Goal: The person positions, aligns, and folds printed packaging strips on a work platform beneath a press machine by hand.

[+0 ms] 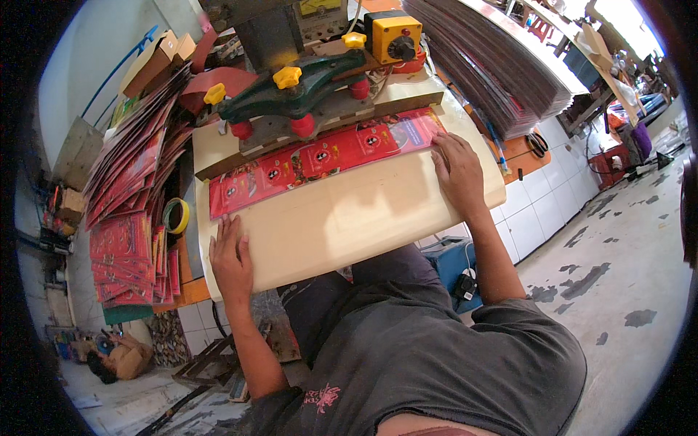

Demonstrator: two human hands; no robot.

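Left hand (pixel 231 254): palm down on the near left of the cream board (pixel 327 225), fingers extended forward, thumb spread to the right; fingertips at the near left corner of the strip. Forearm rises from the lower edge.

Right hand (pixel 459 174): palm down at the board's right end, fingers extended and pointing forward and left, fingertips at the strip's right end; forearm slants in from the lower right. The two hands are well apart, each laid loosely rather than closed on anything.

Strip (pixel 325 155): one long, flat, glossy red printed piece, with repeated round dark-and-white emblems, food pictures and a blue-violet panel toward the right. Lies on the board, slanting up to the right, along the near side of the press bar (pixel 327 131).

Press: dark green clamp (pixel 305 91) above the bar, with yellow knobs (pixel 287 77) and red feet (pixel 302 126); yellow control box (pixel 396 38) with black dial to its right.

Containers: brown carton (pixel 149 67), upper left, behind the fanned red sheets (pixel 127 167); its contents cannot be made out. Blue box (pixel 449 269), below the board's right side, with a cable and plug (pixel 467 282) against it.

Sundries: yellow tape roll (pixel 176 216), left of the board; dark-handled scissors (pixel 537 144), to its right.
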